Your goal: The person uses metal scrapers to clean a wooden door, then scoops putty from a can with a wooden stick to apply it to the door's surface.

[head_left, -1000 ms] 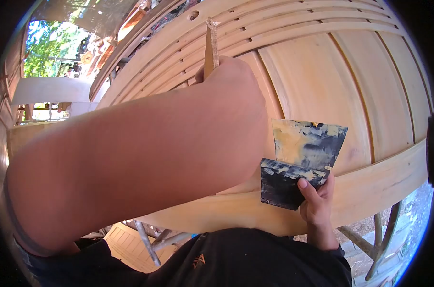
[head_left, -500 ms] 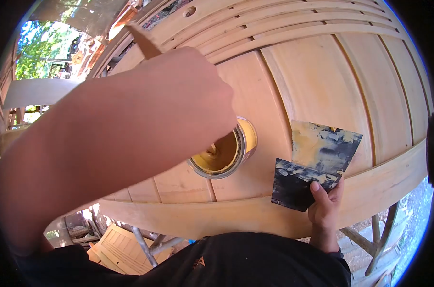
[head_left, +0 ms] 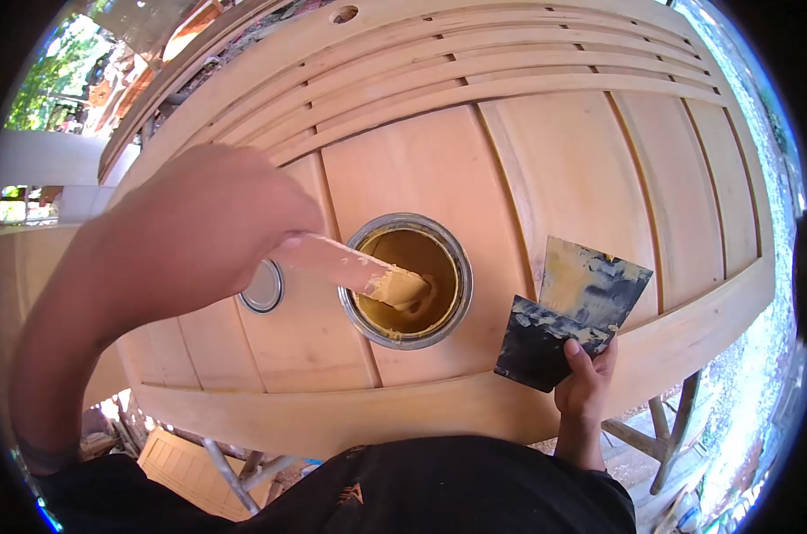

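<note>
My left hand (head_left: 234, 205) is closed around a flat wooden stick (head_left: 332, 262), left of an open metal can (head_left: 464, 298). The stick slants down to the right, its tip coated in yellowish putty (head_left: 399, 287) over the can's mouth. More of this paste coats the can's inner walls. At the right, my right hand (head_left: 586, 378) grips two thin spreader plates between thumb and fingers. The nearer spreader (head_left: 532, 351) is mostly black with smears along its upper edge. Behind it, the other spreader (head_left: 595, 280) carries a broad yellowish and black smear.
The can stands on a large wooden panel (head_left: 421, 169) with grooves and slats along its far side. A round lid (head_left: 261, 287) lies left of the can, partly behind my left hand. Trestle legs (head_left: 230, 476) and another wooden panel (head_left: 168, 463) show below the near edge.
My left hand has moved left and down from over the can, uncovering its mouth and the lid. The stick has gone from steep to a low slant. My right hand still holds both spreaders.
</note>
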A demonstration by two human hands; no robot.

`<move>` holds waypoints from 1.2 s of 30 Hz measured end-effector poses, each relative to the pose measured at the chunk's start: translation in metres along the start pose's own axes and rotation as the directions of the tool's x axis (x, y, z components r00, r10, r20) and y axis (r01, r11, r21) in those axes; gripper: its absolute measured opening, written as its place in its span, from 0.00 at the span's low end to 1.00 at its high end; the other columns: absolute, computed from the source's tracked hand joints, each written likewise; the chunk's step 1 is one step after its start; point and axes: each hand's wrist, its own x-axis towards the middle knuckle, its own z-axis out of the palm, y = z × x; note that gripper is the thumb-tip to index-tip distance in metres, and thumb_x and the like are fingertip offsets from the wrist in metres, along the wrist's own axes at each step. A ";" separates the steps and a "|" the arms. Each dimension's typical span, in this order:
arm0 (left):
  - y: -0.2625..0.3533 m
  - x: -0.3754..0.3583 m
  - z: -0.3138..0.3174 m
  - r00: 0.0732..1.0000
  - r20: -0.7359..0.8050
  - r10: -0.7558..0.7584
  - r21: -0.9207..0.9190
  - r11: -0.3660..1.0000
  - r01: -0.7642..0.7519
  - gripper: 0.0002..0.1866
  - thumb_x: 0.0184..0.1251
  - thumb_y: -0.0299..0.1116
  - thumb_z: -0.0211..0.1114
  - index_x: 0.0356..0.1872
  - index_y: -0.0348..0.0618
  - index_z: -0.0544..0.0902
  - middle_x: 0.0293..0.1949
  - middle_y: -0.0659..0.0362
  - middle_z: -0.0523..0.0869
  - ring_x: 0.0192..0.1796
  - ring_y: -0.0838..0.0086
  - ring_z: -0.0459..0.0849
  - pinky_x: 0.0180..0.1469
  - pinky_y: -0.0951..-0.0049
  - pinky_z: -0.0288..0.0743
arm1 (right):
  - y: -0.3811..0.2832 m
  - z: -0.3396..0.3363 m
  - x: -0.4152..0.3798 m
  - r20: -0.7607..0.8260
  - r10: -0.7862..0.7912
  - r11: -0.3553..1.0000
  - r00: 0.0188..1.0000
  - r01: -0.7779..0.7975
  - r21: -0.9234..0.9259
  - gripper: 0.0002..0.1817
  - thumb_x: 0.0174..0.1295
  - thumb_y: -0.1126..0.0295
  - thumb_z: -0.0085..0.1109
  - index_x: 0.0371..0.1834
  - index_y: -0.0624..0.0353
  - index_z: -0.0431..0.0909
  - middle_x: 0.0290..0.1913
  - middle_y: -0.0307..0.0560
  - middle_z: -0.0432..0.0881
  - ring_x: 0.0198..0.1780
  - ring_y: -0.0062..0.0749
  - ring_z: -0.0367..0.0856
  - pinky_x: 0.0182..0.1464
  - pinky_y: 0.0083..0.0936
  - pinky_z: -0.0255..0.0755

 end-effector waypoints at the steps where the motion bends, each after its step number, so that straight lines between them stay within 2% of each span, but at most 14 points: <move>1: -0.004 -0.005 0.010 0.992 -0.124 0.034 -0.090 0.995 -0.046 0.07 0.49 0.20 0.57 0.30 0.36 0.80 0.26 0.51 0.80 0.31 0.58 0.78 0.36 0.63 0.70 | -0.001 0.001 0.000 0.009 -0.004 1.000 1.000 0.004 0.001 0.25 0.53 0.80 0.57 0.56 0.65 0.63 0.50 0.49 0.76 0.52 0.33 0.74 0.60 0.30 0.63; 3: -0.026 -0.027 0.034 0.927 -0.369 0.067 -0.245 0.955 -0.167 0.07 0.51 0.20 0.56 0.31 0.34 0.80 0.24 0.50 0.79 0.28 0.59 0.77 0.33 0.64 0.70 | -0.007 0.014 -0.008 0.027 -0.013 1.000 1.000 0.013 0.006 0.25 0.53 0.80 0.56 0.56 0.65 0.63 0.50 0.49 0.76 0.52 0.34 0.74 0.60 0.31 0.63; 9: -0.025 -0.043 0.066 0.912 -0.381 -0.151 -0.552 0.829 -0.093 0.07 0.58 0.22 0.55 0.34 0.33 0.80 0.22 0.51 0.77 0.22 0.66 0.75 0.28 0.69 0.69 | -0.012 0.021 -0.012 0.010 -0.017 0.999 1.000 0.017 0.033 0.25 0.53 0.80 0.55 0.56 0.66 0.63 0.50 0.50 0.76 0.53 0.35 0.75 0.60 0.31 0.63; 12: -0.023 -0.043 0.076 0.872 -0.456 -0.175 -0.499 0.862 -0.088 0.08 0.56 0.21 0.55 0.36 0.35 0.81 0.23 0.51 0.78 0.23 0.64 0.75 0.29 0.67 0.69 | -0.013 0.019 -0.012 0.031 -0.011 0.997 0.999 0.009 0.073 0.26 0.52 0.82 0.57 0.56 0.64 0.64 0.51 0.49 0.75 0.53 0.35 0.74 0.59 0.31 0.64; 15: -0.002 -0.049 0.054 0.867 -0.493 -0.076 -0.135 0.991 0.010 0.10 0.53 0.21 0.57 0.37 0.36 0.81 0.24 0.52 0.79 0.24 0.65 0.75 0.32 0.65 0.68 | -0.013 0.019 -0.015 0.029 -0.014 0.998 0.999 0.012 0.065 0.25 0.52 0.83 0.56 0.56 0.64 0.64 0.51 0.49 0.75 0.53 0.35 0.74 0.59 0.31 0.65; 18: 0.016 -0.047 0.031 0.882 -0.471 0.014 0.108 0.993 0.042 0.12 0.50 0.23 0.59 0.38 0.37 0.82 0.25 0.54 0.79 0.26 0.67 0.75 0.34 0.65 0.66 | -0.010 0.017 -0.017 0.030 -0.028 0.998 0.999 0.027 0.051 0.25 0.53 0.83 0.56 0.56 0.63 0.64 0.51 0.49 0.75 0.53 0.35 0.74 0.59 0.31 0.65; 21: 0.033 -0.028 0.010 0.939 -0.332 0.087 0.378 0.924 0.048 0.11 0.49 0.26 0.60 0.36 0.40 0.82 0.25 0.57 0.78 0.27 0.69 0.76 0.35 0.69 0.66 | -0.009 0.019 -0.017 -0.031 -0.005 1.000 1.000 0.005 -0.012 0.27 0.53 0.79 0.56 0.58 0.65 0.62 0.52 0.50 0.74 0.54 0.36 0.74 0.60 0.32 0.64; 23: 0.057 -0.011 0.000 0.956 -0.293 0.013 0.471 0.872 0.133 0.10 0.48 0.27 0.61 0.35 0.41 0.82 0.26 0.59 0.79 0.28 0.71 0.78 0.36 0.70 0.67 | -0.007 0.014 -0.017 -0.033 -0.024 1.000 0.999 0.023 -0.019 0.28 0.53 0.79 0.56 0.59 0.65 0.61 0.52 0.50 0.74 0.54 0.36 0.73 0.60 0.32 0.63; 25: 0.058 -0.004 -0.007 0.990 -0.142 -0.009 0.500 0.862 0.080 0.10 0.47 0.28 0.61 0.34 0.42 0.82 0.26 0.60 0.79 0.29 0.71 0.79 0.37 0.71 0.68 | -0.004 0.009 -0.019 -0.045 -0.043 0.999 0.998 0.043 -0.019 0.28 0.53 0.79 0.56 0.59 0.66 0.60 0.53 0.50 0.73 0.54 0.36 0.73 0.61 0.32 0.63; 26: 0.048 0.006 -0.013 1.000 -0.001 0.014 0.470 0.883 -0.012 0.10 0.47 0.28 0.61 0.33 0.43 0.82 0.26 0.60 0.80 0.30 0.72 0.80 0.37 0.72 0.68 | -0.001 0.005 -0.016 -0.058 -0.049 0.999 0.997 0.048 -0.016 0.28 0.53 0.78 0.56 0.60 0.66 0.60 0.53 0.50 0.73 0.54 0.36 0.73 0.61 0.32 0.63; 28: 0.037 0.015 -0.018 0.991 0.129 0.044 0.412 0.906 -0.095 0.09 0.47 0.28 0.61 0.32 0.43 0.82 0.26 0.60 0.80 0.30 0.71 0.81 0.37 0.71 0.70 | 0.001 0.001 -0.016 -0.071 -0.053 0.998 0.996 0.054 0.014 0.28 0.53 0.80 0.57 0.59 0.65 0.61 0.53 0.50 0.73 0.54 0.36 0.73 0.61 0.32 0.63; 31: 0.027 0.026 -0.012 0.994 0.082 0.074 0.328 0.940 -0.097 0.07 0.47 0.26 0.60 0.29 0.41 0.83 0.25 0.58 0.82 0.30 0.66 0.81 0.36 0.68 0.72 | 0.002 -0.003 -0.015 -0.082 -0.038 0.996 0.996 0.045 0.077 0.28 0.52 0.82 0.58 0.58 0.64 0.62 0.53 0.48 0.74 0.54 0.35 0.73 0.60 0.32 0.64; 33: 0.018 0.028 -0.004 0.994 0.000 0.111 0.207 0.972 -0.108 0.06 0.47 0.25 0.59 0.26 0.39 0.83 0.24 0.55 0.83 0.29 0.62 0.81 0.35 0.65 0.73 | 0.002 -0.005 -0.017 -0.092 -0.029 0.996 0.995 0.037 0.085 0.27 0.52 0.82 0.58 0.58 0.64 0.62 0.52 0.48 0.74 0.54 0.35 0.73 0.60 0.31 0.64; 36: 0.002 0.035 0.007 0.995 -0.064 0.080 -0.030 0.996 -0.082 0.06 0.45 0.23 0.57 0.25 0.35 0.82 0.25 0.51 0.83 0.27 0.57 0.80 0.35 0.63 0.74 | 0.003 -0.002 -0.016 -0.076 -0.034 0.996 0.997 0.040 0.082 0.27 0.52 0.82 0.58 0.57 0.64 0.63 0.52 0.48 0.74 0.54 0.35 0.73 0.60 0.31 0.64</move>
